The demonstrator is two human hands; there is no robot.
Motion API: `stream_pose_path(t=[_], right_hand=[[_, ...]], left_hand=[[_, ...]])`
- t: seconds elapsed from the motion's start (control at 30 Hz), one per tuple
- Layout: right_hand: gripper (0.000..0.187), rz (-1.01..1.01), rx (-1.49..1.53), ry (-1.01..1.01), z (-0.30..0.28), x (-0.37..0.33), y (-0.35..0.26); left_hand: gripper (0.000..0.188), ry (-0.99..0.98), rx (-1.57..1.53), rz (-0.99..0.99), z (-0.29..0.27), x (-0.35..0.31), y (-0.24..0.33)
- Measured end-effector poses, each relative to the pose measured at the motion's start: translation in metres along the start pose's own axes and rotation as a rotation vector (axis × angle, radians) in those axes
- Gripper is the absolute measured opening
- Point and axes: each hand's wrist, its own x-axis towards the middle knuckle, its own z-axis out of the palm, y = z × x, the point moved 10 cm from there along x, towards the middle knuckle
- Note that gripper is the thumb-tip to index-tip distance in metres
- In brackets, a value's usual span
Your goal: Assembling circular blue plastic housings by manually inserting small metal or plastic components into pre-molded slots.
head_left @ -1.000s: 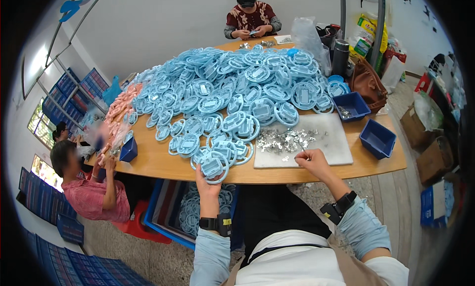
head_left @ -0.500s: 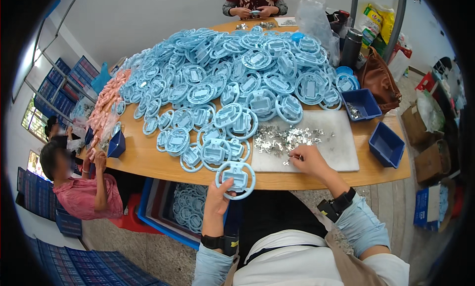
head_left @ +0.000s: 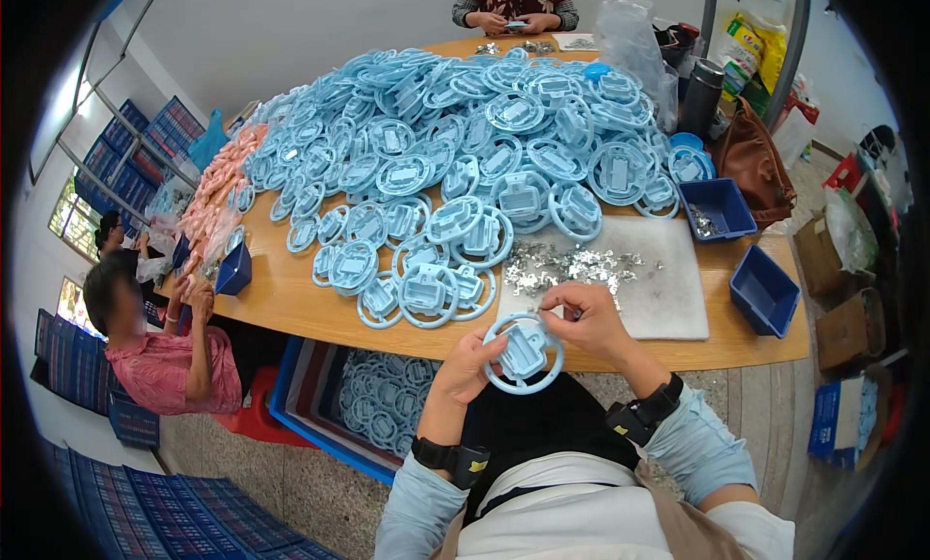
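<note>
At the table (head_left: pixel 281 294) edge, the left hand (head_left: pixel 466 368) grasps a blue ring (head_left: pixel 524 351) by its left rim. The right hand (head_left: pixel 585 318) bends over its upper side; whether it pinches anything cannot be told. The ring looks light, stiff and smooth, its spokes perhaps breakable; the outer rim seems the best hold. Beyond lie metal bits (head_left: pixel 573 266) on a board (head_left: pixel 678 294).

It was a workshop, which showed in the heap of blue rings (head_left: pixel 402 175) on a wooden table (head_left: pixel 281 284), the loose metal bits (head_left: pixel 572 267) on a white board (head_left: pixel 673 303), the open bins (head_left: pixel 765 291), the crate (head_left: pixel 283 397) of more rings below, and the co-workers (head_left: pixel 179 366) (one opposite, two at the left).
</note>
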Motion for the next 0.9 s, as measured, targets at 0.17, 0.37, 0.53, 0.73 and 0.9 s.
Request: stream_pose_path(t=[0.17,0.37,0.53,0.73,0.9], right_hand=[[0.010,-0.106,0.024,-0.115,0.017,-0.001,-0.018],[0.011,-0.346,-0.145,-0.174,0.021,-0.011,-0.037],[0.012,-0.512,-0.347,-0.176,0.024,-0.023,-0.055],[0.012,-0.515,-0.402,-0.188,0.022,-0.028,-0.054],[0.015,-0.322,-0.251,-0.206,0.021,-0.027,-0.028]], left_hand=[[0.026,0.007,0.051,0.025,0.012,0.002,0.003],[0.029,-0.011,0.106,-0.010,0.009,0.006,-0.005],[0.033,-0.004,0.107,-0.050,0.007,0.009,-0.011],[0.028,-0.011,0.180,-0.067,0.011,0.011,-0.008],[0.025,0.063,0.175,-0.072,0.009,0.011,-0.017]])
